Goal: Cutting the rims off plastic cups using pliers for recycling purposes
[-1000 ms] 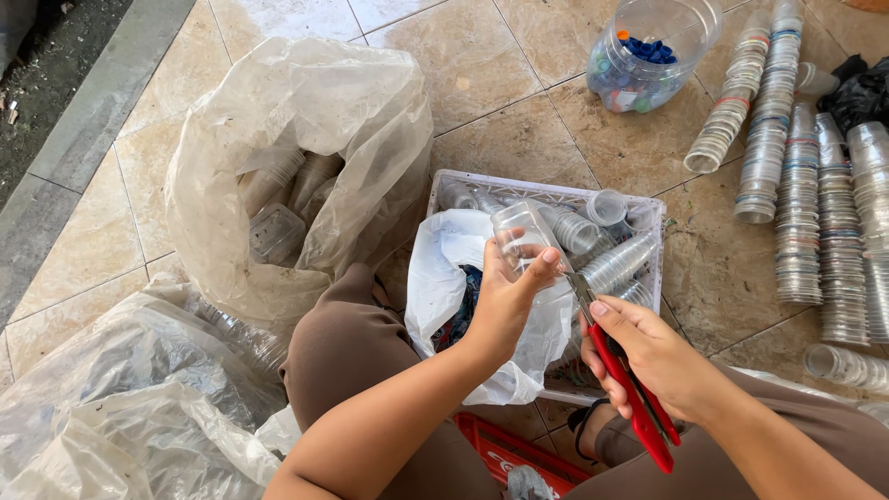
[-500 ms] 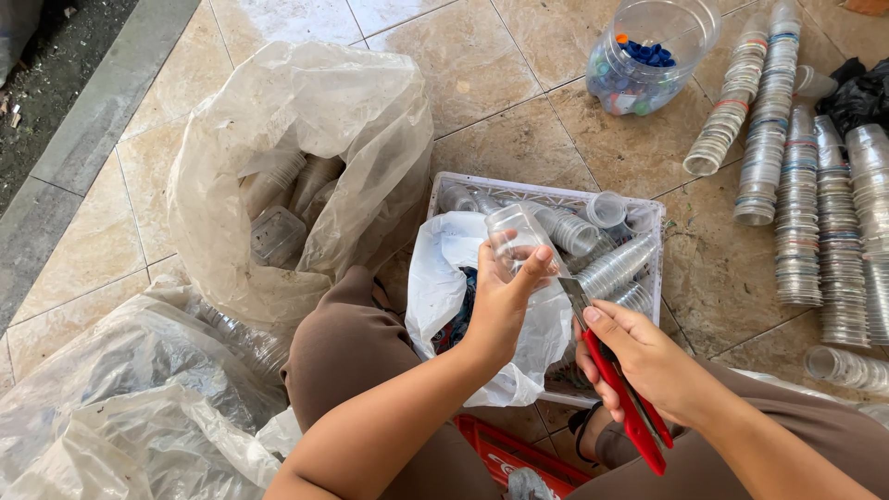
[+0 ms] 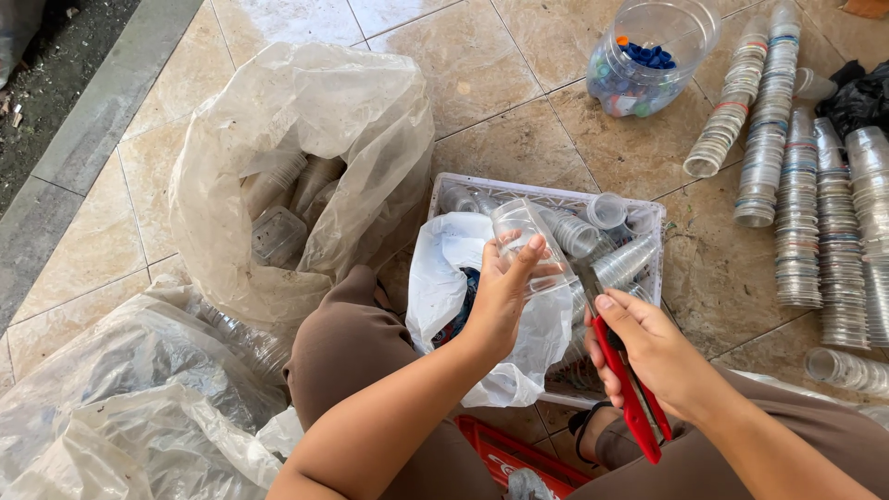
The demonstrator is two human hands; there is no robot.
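My left hand [image 3: 505, 296] grips a clear plastic cup [image 3: 520, 228], held over a white plastic basket [image 3: 546, 196] full of clear cups. My right hand [image 3: 653, 347] holds a red-handled cutter [image 3: 634, 393], its blade tip close to the cup's side. A small white plastic bag [image 3: 444, 268] with dark scraps inside lies against the basket, under my left hand. My knees in brown trousers flank the basket.
A large clear bag [image 3: 296, 157] of cups and bottles stands at left, more crumpled bags [image 3: 120, 389] at lower left. A clear jar [image 3: 648, 56] of coloured caps sits at top. Rows of stacked cups [image 3: 796, 176] lie at right. A red crate [image 3: 505, 458] is by my feet.
My left hand has turned and lifted the cup slightly. The right hand with the cutter has stayed close beside it.
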